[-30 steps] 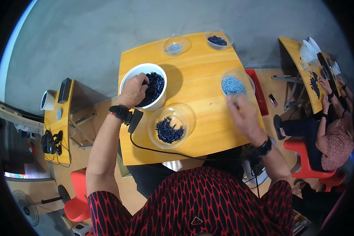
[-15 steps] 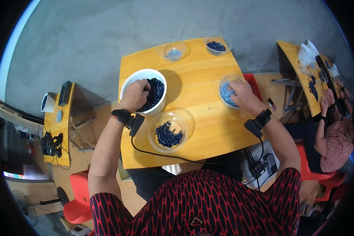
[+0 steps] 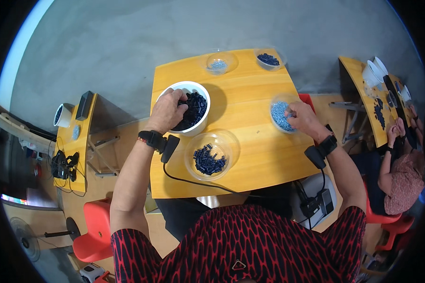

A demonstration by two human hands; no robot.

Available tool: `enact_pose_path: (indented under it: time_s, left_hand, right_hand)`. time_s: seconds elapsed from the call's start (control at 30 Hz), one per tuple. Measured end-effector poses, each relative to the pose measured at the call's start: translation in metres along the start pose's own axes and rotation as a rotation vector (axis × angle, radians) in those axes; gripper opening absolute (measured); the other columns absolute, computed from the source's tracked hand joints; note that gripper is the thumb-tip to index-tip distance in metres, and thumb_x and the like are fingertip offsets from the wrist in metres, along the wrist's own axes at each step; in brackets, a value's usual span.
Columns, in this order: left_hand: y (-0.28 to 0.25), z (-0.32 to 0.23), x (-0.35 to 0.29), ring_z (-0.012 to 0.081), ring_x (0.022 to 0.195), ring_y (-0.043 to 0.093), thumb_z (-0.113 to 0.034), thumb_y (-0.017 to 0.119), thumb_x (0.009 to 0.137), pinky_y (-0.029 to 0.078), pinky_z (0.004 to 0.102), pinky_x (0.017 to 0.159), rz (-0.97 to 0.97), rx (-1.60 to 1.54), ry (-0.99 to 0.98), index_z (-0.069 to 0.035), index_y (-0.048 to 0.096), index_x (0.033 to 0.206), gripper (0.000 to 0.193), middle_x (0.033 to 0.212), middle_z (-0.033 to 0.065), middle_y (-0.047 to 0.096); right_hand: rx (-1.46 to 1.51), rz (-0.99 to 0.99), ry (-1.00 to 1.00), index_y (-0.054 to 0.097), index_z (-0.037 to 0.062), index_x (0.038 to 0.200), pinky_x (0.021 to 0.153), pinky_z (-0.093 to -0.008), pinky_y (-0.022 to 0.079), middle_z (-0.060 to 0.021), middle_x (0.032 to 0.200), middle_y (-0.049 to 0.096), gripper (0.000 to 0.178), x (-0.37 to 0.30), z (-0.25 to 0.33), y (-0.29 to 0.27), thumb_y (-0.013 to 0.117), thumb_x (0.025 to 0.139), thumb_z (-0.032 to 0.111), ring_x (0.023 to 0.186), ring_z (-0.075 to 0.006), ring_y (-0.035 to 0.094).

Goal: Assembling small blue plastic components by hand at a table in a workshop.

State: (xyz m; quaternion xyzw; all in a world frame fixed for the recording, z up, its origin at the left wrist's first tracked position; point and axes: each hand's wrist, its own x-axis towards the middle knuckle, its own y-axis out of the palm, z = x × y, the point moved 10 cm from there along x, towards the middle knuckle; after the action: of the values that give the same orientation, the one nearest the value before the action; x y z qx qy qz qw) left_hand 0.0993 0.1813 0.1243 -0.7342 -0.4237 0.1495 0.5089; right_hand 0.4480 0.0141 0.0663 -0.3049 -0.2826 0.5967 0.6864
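My left hand (image 3: 169, 111) reaches into a white bowl (image 3: 200, 126) full of dark pieces, its fingers curled into the pile. My right hand (image 3: 303, 120) rests at the rim of a small clear bowl (image 3: 278, 115) of light blue pieces, fingertips down among them; what they hold is hidden. Both wrists carry black bands with a small box, and a cable runs from the left one. In front of me, between my arms, stands a clear bowl (image 3: 208, 159) of dark blue pieces. All sit on a yellow wooden table (image 3: 250, 94).
Two more clear bowls stand at the table's far edge, one with light blue bits (image 3: 220, 62), one with dark blue (image 3: 269, 59). Another person (image 3: 401, 174) works at a second yellow table (image 3: 363, 101) on the right. A side table with gear (image 3: 73, 141) and a red chair (image 3: 92, 231) are on the left.
My right hand has moved from the table's near right part up and into the light blue bowl. My left hand has stayed in the white bowl.
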Motion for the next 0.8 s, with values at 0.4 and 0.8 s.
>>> enact_pose_path:
  time_s: [0.4,0.8]
  left_hand:
    - [-0.050,0.003,-0.138,0.0102,0.074,0.061,-0.003,0.066,0.093,0.051,0.0258,0.072,-0.717,-0.473,-0.138,0.001,0.064,0.095,0.004,0.084,0.0051,0.066]
    - [0.079,-0.009,-0.185,0.0267,0.118,0.056,-0.019,0.069,0.092,0.044,0.0389,0.105,-0.383,-0.795,-0.317,0.004,0.045,0.138,0.057,0.129,0.0179,0.056]
  right_hand:
    - [0.046,0.136,-0.359,0.065,-0.0028,0.091,0.078,-0.0413,0.050,-0.0199,0.090,0.062,0.014,-0.005,0.108,0.089,0.061,0.077,-0.003,0.089,-0.0376,0.061]
    - [0.124,0.130,-0.360,0.066,-0.0052,0.104,0.084,-0.0369,0.051,-0.0172,0.106,0.062,0.025,-0.012,0.105,0.115,0.065,0.080,-0.004,0.099,-0.0318,0.062]
